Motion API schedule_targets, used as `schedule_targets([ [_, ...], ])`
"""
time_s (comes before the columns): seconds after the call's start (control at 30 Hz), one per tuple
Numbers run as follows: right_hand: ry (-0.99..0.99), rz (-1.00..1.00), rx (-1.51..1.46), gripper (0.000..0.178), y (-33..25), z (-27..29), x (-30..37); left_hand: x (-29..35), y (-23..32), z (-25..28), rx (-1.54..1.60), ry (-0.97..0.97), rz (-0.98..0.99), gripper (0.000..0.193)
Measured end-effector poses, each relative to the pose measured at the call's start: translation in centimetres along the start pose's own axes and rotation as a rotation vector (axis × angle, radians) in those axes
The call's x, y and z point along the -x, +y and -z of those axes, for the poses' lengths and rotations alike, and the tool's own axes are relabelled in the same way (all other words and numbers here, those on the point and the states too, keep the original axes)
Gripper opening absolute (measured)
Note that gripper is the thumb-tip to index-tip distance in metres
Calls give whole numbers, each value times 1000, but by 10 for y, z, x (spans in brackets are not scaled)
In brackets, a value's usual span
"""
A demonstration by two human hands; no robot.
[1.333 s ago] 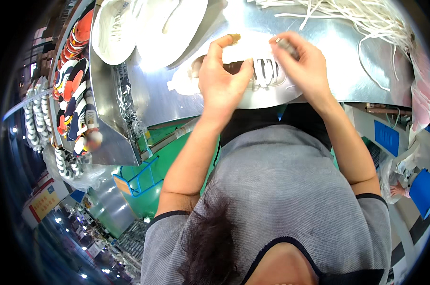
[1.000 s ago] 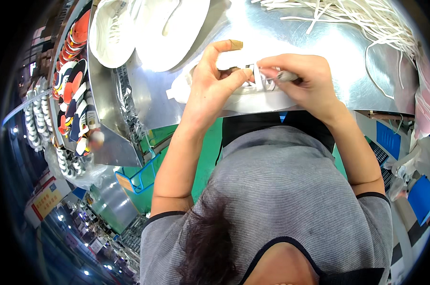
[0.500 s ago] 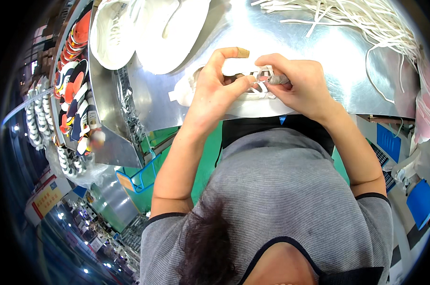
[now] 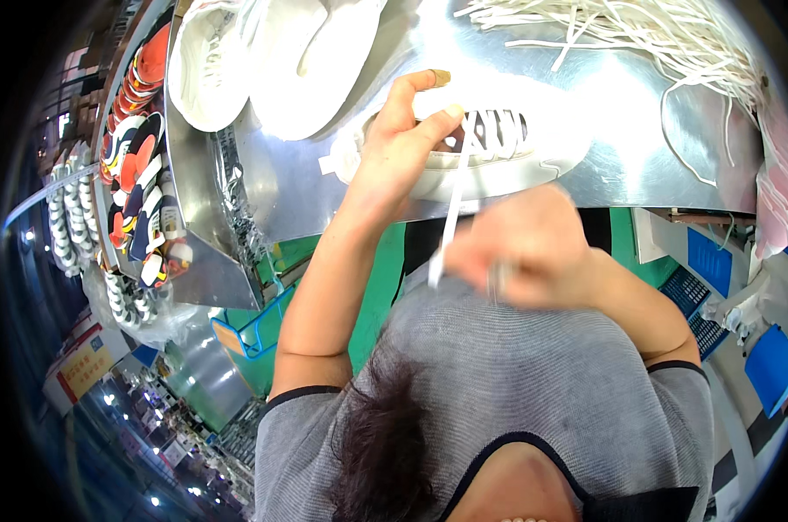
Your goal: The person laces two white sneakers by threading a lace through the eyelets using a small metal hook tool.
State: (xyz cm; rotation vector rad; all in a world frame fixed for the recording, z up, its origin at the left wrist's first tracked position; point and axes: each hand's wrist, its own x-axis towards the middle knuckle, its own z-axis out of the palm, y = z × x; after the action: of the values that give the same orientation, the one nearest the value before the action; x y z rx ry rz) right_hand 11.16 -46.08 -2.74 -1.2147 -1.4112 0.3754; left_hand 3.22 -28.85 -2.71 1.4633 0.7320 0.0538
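Observation:
On the metal bench in front of me lies a white shoe (image 4: 490, 181), toe to the right, with white lace rows crossing its dark opening. My left hand (image 4: 396, 143) grips it by the collar, thumb at the top of the rows and index finger, with a tan wrap on its tip, along the far side. A white shoelace (image 4: 454, 209) runs taut from the shoe towards my body. Its lower part reaches my right hand (image 4: 529, 248), which is closed on it and blurred by motion. Something small and greyish shows at that hand's fingers, too smeared to name.
More white shoes (image 4: 311, 74) stand at the back left. A heap of loose white laces (image 4: 637, 39) covers the far right of the bench (image 4: 298, 204). Beyond the left edge, colourful shoe parts (image 4: 142, 174) are stacked. A blue wire frame (image 4: 259, 326) stands below.
My right hand has moved from the shoe's lacing down towards my body, drawing the lace out long. The grey-wrapped tool it held is no longer clear. My left hand stays on the shoe.

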Motion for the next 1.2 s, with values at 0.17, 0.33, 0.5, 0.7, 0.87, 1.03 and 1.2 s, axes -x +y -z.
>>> schedule_targets([
  [0.17,189,-453,10,12,26,4,22,10,5,0,-303,46,-176,49],
  [0.33,326,-856,-271,16,16,11,32,64,-9,7,-635,152,-427,45],
  [0.5,150,-802,-219,17,32,-13,14,64,-19,4,-866,198,-470,26],
  [0.7,364,-736,-468,12,31,-18,-2,60,-11,6,-728,145,-457,22],
  [0.87,394,-683,-432,14,40,-29,0,53,-14,-2,-849,230,-403,23],
  [1.03,340,-675,-256,16,15,-19,14,48,-28,-1,-851,347,-616,24],
  [1.2,177,-733,-73,15,11,-13,19,44,-27,-2,-800,361,-695,20],
])
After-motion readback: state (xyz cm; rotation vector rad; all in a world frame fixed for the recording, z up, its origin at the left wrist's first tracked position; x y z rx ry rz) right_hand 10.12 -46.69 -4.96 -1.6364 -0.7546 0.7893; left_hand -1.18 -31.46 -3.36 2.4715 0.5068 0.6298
